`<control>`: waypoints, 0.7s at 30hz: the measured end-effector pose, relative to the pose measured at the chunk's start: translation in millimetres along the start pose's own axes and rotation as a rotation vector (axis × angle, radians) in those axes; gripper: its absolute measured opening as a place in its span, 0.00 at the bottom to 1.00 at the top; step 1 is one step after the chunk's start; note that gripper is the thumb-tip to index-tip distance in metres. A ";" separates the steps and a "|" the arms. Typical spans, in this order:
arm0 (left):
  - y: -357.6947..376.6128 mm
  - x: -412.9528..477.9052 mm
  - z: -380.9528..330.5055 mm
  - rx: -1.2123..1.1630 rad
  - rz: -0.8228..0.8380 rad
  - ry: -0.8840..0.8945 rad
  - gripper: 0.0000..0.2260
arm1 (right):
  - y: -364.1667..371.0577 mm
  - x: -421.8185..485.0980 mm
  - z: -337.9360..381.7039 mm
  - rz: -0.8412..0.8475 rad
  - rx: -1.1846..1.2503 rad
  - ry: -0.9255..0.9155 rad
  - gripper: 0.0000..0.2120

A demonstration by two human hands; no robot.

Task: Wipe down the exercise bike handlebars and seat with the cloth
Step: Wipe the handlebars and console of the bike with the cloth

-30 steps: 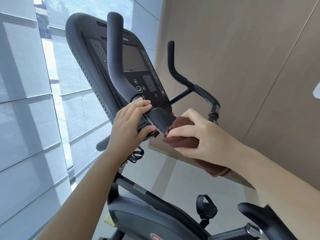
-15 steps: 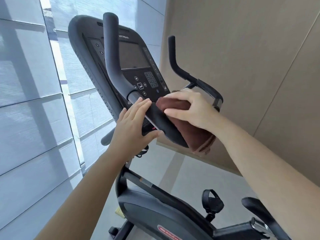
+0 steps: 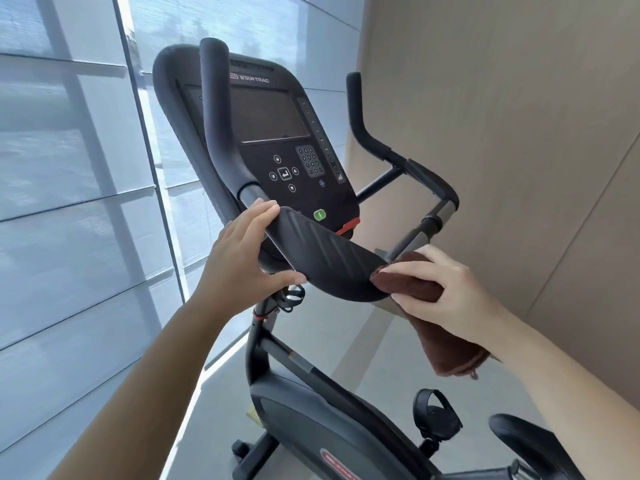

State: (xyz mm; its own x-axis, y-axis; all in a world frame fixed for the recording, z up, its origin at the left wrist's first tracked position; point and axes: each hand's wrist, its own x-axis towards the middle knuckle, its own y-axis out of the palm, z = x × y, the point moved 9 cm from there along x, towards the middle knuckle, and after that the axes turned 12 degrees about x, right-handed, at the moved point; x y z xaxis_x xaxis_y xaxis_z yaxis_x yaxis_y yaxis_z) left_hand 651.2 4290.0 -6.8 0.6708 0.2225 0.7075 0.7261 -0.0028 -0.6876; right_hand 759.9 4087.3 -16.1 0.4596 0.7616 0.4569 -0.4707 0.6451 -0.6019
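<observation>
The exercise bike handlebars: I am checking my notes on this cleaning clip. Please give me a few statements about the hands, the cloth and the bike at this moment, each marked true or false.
1. The right hand holds a brown cloth against the near end of the flat handlebar pad. True.
2. The left hand hangs free of the bike. False: it grips the pad's far end, fingers on top and thumb beneath.
3. The console screen is lit. False: the screen is dark.
4. A strapped pedal shows below the right forearm. True.
5. The cloth lies on the seat. False: the seat is bare and the cloth is at the handlebar.
</observation>
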 end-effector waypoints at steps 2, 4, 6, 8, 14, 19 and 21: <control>0.2 -0.1 0.9 -0.005 0.002 -0.009 0.48 | -12.3 2.3 -2.6 -0.036 0.004 0.011 0.16; 1.3 -0.2 2.4 -0.006 0.005 -0.030 0.47 | -26.9 14.7 5.4 -0.144 0.026 -0.016 0.17; 2.9 -0.8 2.5 0.004 0.008 -0.038 0.46 | -26.7 34.7 21.4 -0.212 0.079 -0.067 0.17; 2.9 -1.2 0.3 0.035 0.008 -0.023 0.45 | -2.6 58.1 36.2 -0.141 0.096 -0.090 0.15; -0.6 -0.8 -2.9 0.078 0.004 -0.010 0.46 | 33.4 70.1 36.8 -0.034 -0.028 -0.108 0.14; -1.3 -2.0 -2.8 0.077 0.002 -0.017 0.44 | 16.0 38.8 19.5 -0.083 -0.031 -0.136 0.14; -2.3 -2.2 -3.3 0.070 -0.003 -0.011 0.43 | 9.5 24.9 13.1 -0.134 0.005 -0.130 0.13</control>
State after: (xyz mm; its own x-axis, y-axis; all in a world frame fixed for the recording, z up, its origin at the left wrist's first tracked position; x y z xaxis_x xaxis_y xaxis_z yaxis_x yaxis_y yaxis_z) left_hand 648.5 4286.3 -6.3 0.6667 0.2333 0.7079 0.7155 0.0656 -0.6955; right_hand 757.0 4113.3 -1.8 0.4173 0.6699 0.6141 -0.4155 0.7416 -0.5267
